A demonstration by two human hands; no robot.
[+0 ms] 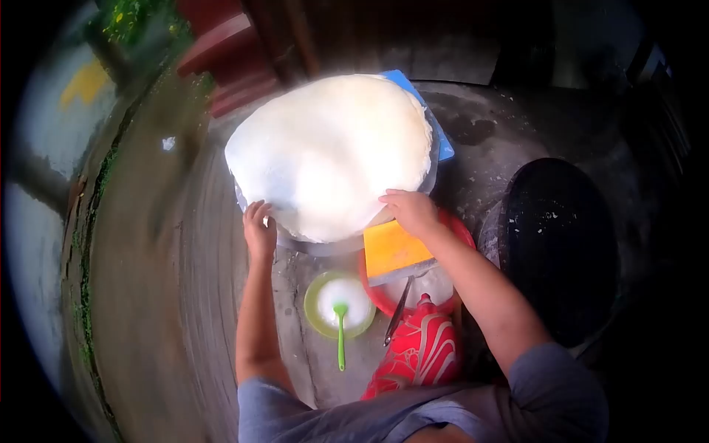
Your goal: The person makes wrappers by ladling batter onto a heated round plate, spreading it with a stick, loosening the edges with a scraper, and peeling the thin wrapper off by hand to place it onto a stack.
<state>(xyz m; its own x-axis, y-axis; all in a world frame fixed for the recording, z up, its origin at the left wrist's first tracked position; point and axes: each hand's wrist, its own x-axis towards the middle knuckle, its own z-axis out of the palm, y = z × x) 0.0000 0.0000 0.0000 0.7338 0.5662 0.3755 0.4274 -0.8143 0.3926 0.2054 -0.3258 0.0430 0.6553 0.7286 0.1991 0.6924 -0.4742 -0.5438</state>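
A large, thin white sheet of dough [325, 155] is spread over a round base with a grey rim [325, 249]. My left hand [260, 230] is at its lower left edge, fingers curled on the border. At the lower right edge, my right hand [413, 212] pinches the border, and the sheet looks slightly raised there. Just below my right hand, a yellow-orange flat scraper [395, 249] rests across a red basin [366, 284] with whitish contents. A dark-handled utensil [399, 310] leans at that basin.
A yellow-green bowl [313, 319] of white stuff holds a green silicone brush or spatula [340, 336]. To the right lies a big black round pan or plate [559, 251]. A blue flat piece [445, 144] sticks out behind the sheet. Red steps [229, 55] stand at the upper left.
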